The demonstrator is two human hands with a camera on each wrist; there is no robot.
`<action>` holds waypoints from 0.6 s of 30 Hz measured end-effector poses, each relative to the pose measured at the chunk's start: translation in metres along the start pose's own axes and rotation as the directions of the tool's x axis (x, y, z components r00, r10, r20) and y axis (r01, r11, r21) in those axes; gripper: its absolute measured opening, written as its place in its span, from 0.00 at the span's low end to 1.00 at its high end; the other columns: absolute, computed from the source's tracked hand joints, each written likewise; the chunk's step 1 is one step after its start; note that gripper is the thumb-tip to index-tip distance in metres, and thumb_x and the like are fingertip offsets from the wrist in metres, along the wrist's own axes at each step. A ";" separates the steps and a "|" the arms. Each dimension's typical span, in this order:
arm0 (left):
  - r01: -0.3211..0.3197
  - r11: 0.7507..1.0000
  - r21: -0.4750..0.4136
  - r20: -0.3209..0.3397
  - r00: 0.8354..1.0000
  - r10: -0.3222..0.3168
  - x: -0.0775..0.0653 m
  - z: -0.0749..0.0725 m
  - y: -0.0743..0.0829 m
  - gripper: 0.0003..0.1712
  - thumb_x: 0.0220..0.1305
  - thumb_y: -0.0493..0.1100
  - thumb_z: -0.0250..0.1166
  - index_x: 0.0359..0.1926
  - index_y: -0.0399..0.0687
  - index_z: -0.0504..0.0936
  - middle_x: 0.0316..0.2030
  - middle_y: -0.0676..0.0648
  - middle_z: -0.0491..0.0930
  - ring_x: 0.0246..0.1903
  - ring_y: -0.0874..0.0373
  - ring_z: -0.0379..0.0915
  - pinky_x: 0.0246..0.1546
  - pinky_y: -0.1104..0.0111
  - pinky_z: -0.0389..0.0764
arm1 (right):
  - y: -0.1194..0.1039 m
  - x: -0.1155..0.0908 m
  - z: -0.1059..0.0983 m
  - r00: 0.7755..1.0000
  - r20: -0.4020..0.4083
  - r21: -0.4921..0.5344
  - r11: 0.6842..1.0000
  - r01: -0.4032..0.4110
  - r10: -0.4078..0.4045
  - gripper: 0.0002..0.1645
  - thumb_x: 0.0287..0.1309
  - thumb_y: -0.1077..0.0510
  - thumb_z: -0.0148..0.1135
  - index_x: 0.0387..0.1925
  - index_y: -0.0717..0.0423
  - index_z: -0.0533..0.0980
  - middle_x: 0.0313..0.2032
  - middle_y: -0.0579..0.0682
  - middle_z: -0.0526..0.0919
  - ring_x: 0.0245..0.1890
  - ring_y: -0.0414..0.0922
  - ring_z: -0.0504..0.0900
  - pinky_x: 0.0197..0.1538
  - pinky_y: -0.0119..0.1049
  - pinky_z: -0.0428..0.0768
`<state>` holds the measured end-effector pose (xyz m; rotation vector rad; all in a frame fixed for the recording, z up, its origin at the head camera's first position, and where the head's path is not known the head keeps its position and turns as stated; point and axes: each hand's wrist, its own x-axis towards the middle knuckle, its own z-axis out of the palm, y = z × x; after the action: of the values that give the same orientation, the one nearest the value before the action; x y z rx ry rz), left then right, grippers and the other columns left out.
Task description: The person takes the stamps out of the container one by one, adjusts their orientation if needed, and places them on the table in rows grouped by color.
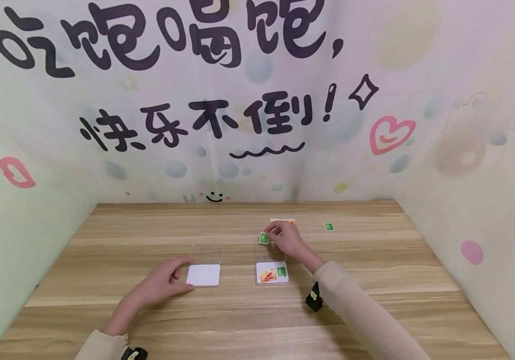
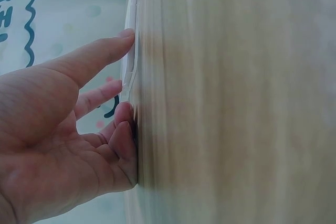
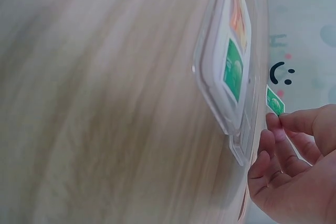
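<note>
My right hand (image 1: pixel 287 240) pinches a small green stamp-like sticker (image 1: pixel 264 238) between thumb and fingertips, above the raised lid of the right clear plastic case (image 1: pixel 256 274). In the right wrist view, that sticker (image 3: pixel 275 101) stands apart from the case. White backing in this case carries a food picture (image 1: pixel 267 275) and another green sticker (image 1: pixel 282 272). On the left lies a second open clear case (image 1: pixel 203 275) with a blank white insert. My left hand (image 1: pixel 164 281) holds it at its left side, thumb at the near corner, a finger by the hinge.
Behind my right hand lies an orange-patterned sheet (image 1: pixel 283 220), partly hidden. A further green sticker (image 1: pixel 329 226) rests on the wooden table (image 1: pixel 257 325) at the back right. A printed cloth wall (image 1: pixel 248 175) stands along the back edge.
</note>
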<state>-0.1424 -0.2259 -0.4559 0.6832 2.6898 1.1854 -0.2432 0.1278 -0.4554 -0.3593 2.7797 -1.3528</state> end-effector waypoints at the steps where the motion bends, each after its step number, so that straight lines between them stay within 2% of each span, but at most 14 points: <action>1: -0.001 1.000 0.000 0.000 1.000 0.001 0.000 0.000 0.000 0.33 0.61 0.43 0.79 0.61 0.31 0.77 0.29 0.50 0.68 0.25 0.67 0.59 0.27 0.72 0.65 | 0.001 0.000 0.000 1.000 -0.002 -0.001 1.000 0.000 0.000 0.06 0.67 0.69 0.64 0.41 0.64 0.85 0.37 0.56 0.87 0.37 0.47 0.82 0.36 0.33 0.78; 9: 0.015 1.000 -0.011 0.004 1.000 -0.015 0.000 0.000 0.001 0.34 0.61 0.43 0.79 0.62 0.31 0.76 0.30 0.50 0.68 0.25 0.67 0.60 0.27 0.72 0.65 | 0.003 0.000 -0.003 1.000 -0.006 -0.002 1.000 -0.017 0.017 0.06 0.66 0.69 0.64 0.41 0.64 0.85 0.37 0.56 0.87 0.37 0.46 0.83 0.36 0.33 0.79; 18: 0.012 1.000 -0.006 0.002 1.000 -0.012 0.000 0.000 0.001 0.33 0.61 0.43 0.79 0.61 0.31 0.77 0.30 0.50 0.68 0.25 0.67 0.60 0.28 0.72 0.65 | 0.006 0.001 -0.007 0.997 0.012 -0.007 0.997 -0.071 0.071 0.06 0.71 0.66 0.63 0.45 0.63 0.84 0.40 0.56 0.86 0.36 0.46 0.81 0.35 0.34 0.79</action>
<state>-0.1418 -0.2251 -0.4550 0.6665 2.6842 1.1886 -0.2467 0.1365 -0.4555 -0.2654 2.7593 -1.3224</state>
